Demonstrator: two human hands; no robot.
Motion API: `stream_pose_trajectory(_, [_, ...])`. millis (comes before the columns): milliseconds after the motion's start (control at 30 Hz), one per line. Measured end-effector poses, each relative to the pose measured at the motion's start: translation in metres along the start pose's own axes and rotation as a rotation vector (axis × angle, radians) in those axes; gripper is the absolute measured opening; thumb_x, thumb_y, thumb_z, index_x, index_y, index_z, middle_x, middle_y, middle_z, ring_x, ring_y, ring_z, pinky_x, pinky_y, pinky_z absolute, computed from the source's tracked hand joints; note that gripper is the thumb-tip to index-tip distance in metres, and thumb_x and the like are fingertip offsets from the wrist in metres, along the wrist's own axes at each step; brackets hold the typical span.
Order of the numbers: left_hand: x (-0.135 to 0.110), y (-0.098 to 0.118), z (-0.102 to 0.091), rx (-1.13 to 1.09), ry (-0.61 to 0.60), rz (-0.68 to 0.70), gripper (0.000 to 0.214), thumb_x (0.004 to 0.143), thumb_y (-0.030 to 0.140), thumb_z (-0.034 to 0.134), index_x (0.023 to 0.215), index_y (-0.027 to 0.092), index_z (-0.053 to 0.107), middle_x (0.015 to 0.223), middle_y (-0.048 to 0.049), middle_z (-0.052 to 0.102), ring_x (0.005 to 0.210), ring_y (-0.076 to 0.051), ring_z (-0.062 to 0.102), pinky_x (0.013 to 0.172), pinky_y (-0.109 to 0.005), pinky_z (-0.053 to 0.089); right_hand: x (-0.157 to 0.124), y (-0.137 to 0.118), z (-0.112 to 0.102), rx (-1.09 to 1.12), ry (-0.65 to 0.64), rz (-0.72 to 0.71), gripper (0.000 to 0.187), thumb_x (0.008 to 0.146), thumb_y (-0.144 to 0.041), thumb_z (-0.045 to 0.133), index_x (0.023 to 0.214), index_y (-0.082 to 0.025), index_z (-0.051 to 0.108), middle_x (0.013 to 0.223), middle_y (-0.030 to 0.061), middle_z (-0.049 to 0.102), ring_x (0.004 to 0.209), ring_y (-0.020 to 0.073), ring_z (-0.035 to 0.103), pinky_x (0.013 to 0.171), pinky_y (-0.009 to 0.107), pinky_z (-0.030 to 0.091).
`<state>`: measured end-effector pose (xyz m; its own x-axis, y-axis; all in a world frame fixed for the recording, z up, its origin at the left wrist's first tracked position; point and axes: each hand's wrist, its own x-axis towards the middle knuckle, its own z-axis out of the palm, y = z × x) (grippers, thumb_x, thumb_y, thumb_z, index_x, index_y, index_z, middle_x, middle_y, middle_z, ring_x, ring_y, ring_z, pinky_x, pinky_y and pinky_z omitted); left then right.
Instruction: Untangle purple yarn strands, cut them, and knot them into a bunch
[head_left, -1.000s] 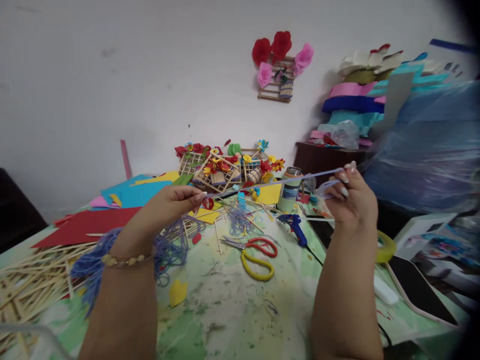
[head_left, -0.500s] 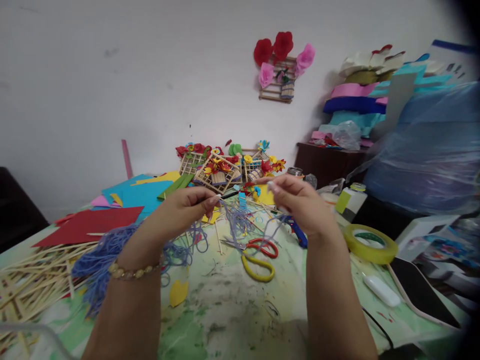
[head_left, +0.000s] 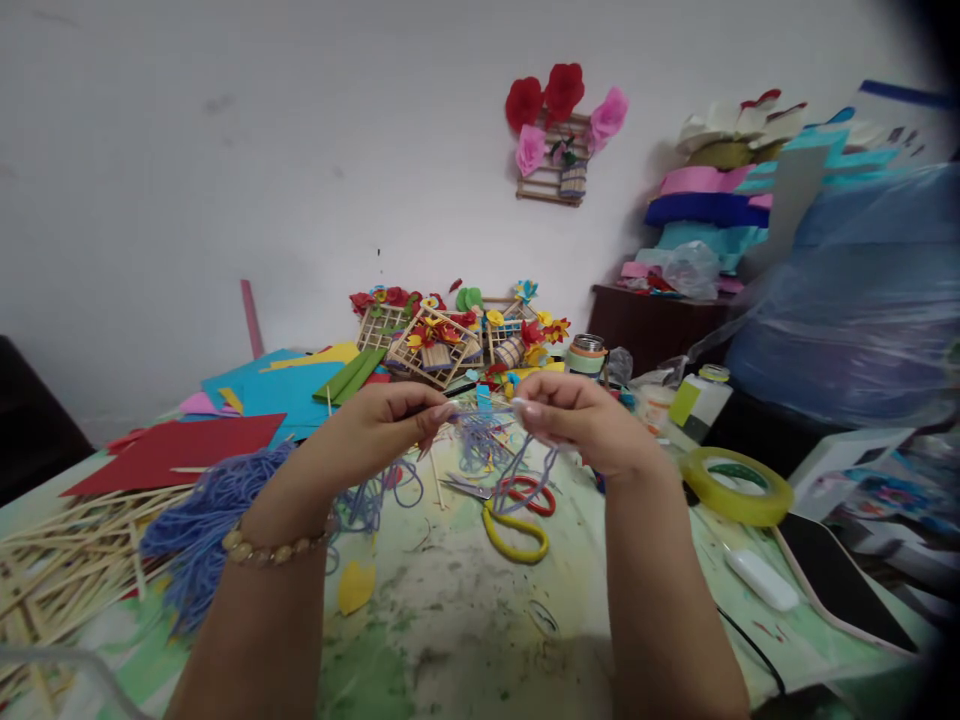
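Purple-blue yarn point(head_left: 484, 412) stretches between my two hands above the table. My left hand point(head_left: 390, 425) pinches one end of it between thumb and fingertips. Facing it, my right hand point(head_left: 577, 415) is closed on the other part, and loose strands hang below its fingers. Scissors point(head_left: 516, 540) with one red and one yellow handle lie beneath the hanging strands. A big bundle of the same yarn point(head_left: 214, 525) rests beside my left forearm. Thin wooden sticks point(head_left: 67, 560) are heaped at the far left.
Red paper point(head_left: 180, 455) and blue paper point(head_left: 289, 395) lie at the left. Stick lattices with paper flowers point(head_left: 439, 340) stand by the wall. On the right are a roll of yellow tape point(head_left: 739, 487), a phone point(head_left: 844, 585), a white mouse-like object point(head_left: 763, 580) and a jar point(head_left: 586, 357).
My right hand has come down and left, closer to my left hand. The yarn now runs level between both hands, where before strands hung down from the left.
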<state>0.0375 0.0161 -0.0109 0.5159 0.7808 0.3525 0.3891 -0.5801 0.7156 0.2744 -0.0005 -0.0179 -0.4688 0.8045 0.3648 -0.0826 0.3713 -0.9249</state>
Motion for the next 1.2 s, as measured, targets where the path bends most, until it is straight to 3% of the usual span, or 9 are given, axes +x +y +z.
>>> stream_pose_trajectory(100, [-0.001, 0.0, -0.003, 0.031, 0.03, 0.009, 0.037, 0.084, 0.049, 0.051, 0.066, 0.017, 0.058, 0.058, 0.0013, 0.05, 0.053, -0.01, 0.041, 0.048, -0.02, 0.032, -0.01, -0.005, -0.018, 0.035, 0.166, -0.1, 0.021, 0.077, -0.033, 0.069, 0.08, -0.016, 0.058, 0.059, -0.0043, 0.046, 0.044, 0.0037, 0.031, 0.04, 0.017, 0.02])
stream_pose_trajectory(333, [-0.003, -0.008, -0.014, 0.005, 0.095, -0.033, 0.036, 0.082, 0.049, 0.053, 0.068, 0.017, 0.059, 0.058, 0.0017, 0.048, 0.051, -0.009, 0.038, 0.045, -0.019, 0.028, -0.03, -0.019, -0.052, 0.175, 0.51, -0.297, 0.02, 0.067, -0.026, 0.072, 0.071, -0.018, 0.054, 0.05, -0.0069, 0.032, 0.042, 0.0045, 0.021, 0.036, 0.015, 0.013])
stream_pose_trajectory(500, [-0.003, -0.022, -0.027, -0.03, 0.148, -0.085, 0.035, 0.078, 0.051, 0.058, 0.069, 0.018, 0.061, 0.055, 0.0029, 0.045, 0.05, -0.009, 0.036, 0.045, -0.02, 0.026, -0.043, -0.018, -0.081, 0.275, 0.736, -0.421, 0.012, 0.071, -0.019, 0.064, 0.069, -0.018, 0.052, 0.05, -0.0075, 0.027, 0.041, 0.0051, 0.016, 0.033, 0.016, 0.012])
stream_pose_trajectory(633, [-0.004, -0.034, -0.036, -0.056, 0.188, -0.119, 0.033, 0.073, 0.051, 0.064, 0.069, 0.018, 0.062, 0.054, 0.0031, 0.045, 0.049, -0.01, 0.035, 0.046, -0.021, 0.027, -0.05, -0.014, -0.095, 0.293, 0.899, -0.515, 0.018, 0.073, -0.019, 0.065, 0.067, -0.02, 0.048, 0.05, -0.0074, 0.028, 0.04, 0.0048, 0.017, 0.032, 0.017, 0.013])
stream_pose_trajectory(800, [-0.006, -0.035, -0.039, -0.062, 0.237, -0.131, 0.034, 0.072, 0.05, 0.065, 0.065, 0.017, 0.059, 0.055, 0.0029, 0.044, 0.051, -0.009, 0.036, 0.046, -0.021, 0.027, -0.053, -0.014, -0.094, 0.224, 0.924, -0.486, 0.023, 0.076, -0.022, 0.069, 0.068, -0.021, 0.047, 0.053, -0.0067, 0.031, 0.04, 0.0054, 0.022, 0.034, 0.021, 0.019])
stream_pose_trajectory(967, [-0.003, -0.033, -0.037, 0.037, 0.242, -0.213, 0.041, 0.071, 0.057, 0.061, 0.065, 0.017, 0.055, 0.055, 0.0044, 0.039, 0.05, -0.009, 0.033, 0.046, -0.021, 0.024, -0.047, -0.015, -0.091, 0.334, 0.953, -0.524, 0.019, 0.079, -0.016, 0.061, 0.065, -0.018, 0.048, 0.049, -0.0078, 0.031, 0.037, 0.004, 0.02, 0.031, 0.016, 0.017])
stream_pose_trajectory(1067, [0.002, -0.042, -0.036, 0.129, 0.143, -0.238, 0.042, 0.075, 0.058, 0.053, 0.063, 0.018, 0.051, 0.054, 0.0041, 0.039, 0.048, -0.01, 0.034, 0.046, -0.022, 0.026, -0.043, -0.015, -0.088, 0.344, 0.909, -0.508, 0.015, 0.079, -0.016, 0.061, 0.068, -0.018, 0.05, 0.05, -0.0076, 0.031, 0.036, 0.0037, 0.021, 0.031, 0.015, 0.017])
stream_pose_trajectory(1200, [0.012, -0.057, -0.028, 0.349, -0.036, -0.287, 0.039, 0.077, 0.055, 0.049, 0.071, 0.017, 0.059, 0.065, -0.0027, 0.057, 0.06, -0.017, 0.051, 0.054, -0.027, 0.038, -0.037, -0.016, -0.08, 0.359, 0.854, -0.489, 0.012, 0.077, -0.014, 0.058, 0.068, -0.018, 0.051, 0.047, -0.007, 0.032, 0.037, 0.0044, 0.021, 0.03, 0.014, 0.016])
